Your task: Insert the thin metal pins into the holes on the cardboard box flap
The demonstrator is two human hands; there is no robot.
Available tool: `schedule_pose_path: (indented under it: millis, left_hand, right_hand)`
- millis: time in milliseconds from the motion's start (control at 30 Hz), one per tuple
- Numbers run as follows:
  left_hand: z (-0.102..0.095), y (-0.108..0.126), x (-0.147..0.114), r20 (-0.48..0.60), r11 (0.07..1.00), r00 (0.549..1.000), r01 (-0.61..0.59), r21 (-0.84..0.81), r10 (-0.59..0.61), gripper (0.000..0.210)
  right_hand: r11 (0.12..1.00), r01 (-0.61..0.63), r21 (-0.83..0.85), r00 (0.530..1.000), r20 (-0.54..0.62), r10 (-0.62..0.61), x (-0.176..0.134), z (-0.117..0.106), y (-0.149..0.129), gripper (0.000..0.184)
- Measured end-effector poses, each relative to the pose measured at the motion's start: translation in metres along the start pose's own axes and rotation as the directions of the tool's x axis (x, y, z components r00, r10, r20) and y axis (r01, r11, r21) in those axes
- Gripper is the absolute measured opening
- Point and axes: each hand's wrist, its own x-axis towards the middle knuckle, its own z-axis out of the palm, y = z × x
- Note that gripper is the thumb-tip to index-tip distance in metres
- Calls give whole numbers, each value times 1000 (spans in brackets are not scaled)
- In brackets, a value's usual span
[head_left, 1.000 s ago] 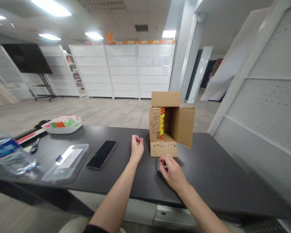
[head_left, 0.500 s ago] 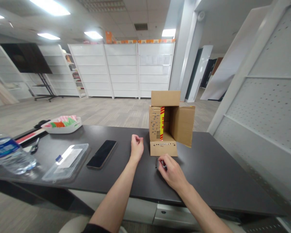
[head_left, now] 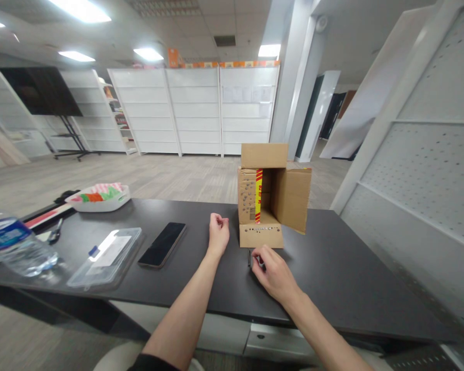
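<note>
My left hand (head_left: 218, 236) rests on the dark table in a loose fist, just left of an opened cardboard box (head_left: 246, 198). Its fingers are curled in, so whatever they may hold is hidden. In front of the box's lower flap (head_left: 261, 238), my right hand (head_left: 272, 273) is closed with thumb and fingers brought together. What is between those fingertips is too small to make out. A thin dark metal rod (head_left: 249, 257) stands or lies right beside them; whether they touch it I cannot tell. Holes and small round metal-looking spots dot the box's front and lower flap.
Left of my hands lie a black phone (head_left: 162, 245) and a clear plastic case (head_left: 106, 258). Farther left are a water bottle (head_left: 17, 247) and a white basket (head_left: 100, 205) with colourful contents. A white perforated panel (head_left: 421, 170) rises along the right side.
</note>
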Motion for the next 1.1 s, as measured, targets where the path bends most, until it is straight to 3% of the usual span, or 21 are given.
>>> schedule_pose_path:
  millis: [1100]
  left_hand:
    - [1, -3, 1, 5, 1000, 1000, -9, 8, 9, 20]
  right_hand:
    - [996, 83, -30, 996, 17, -82, 1, -2, -3, 18]
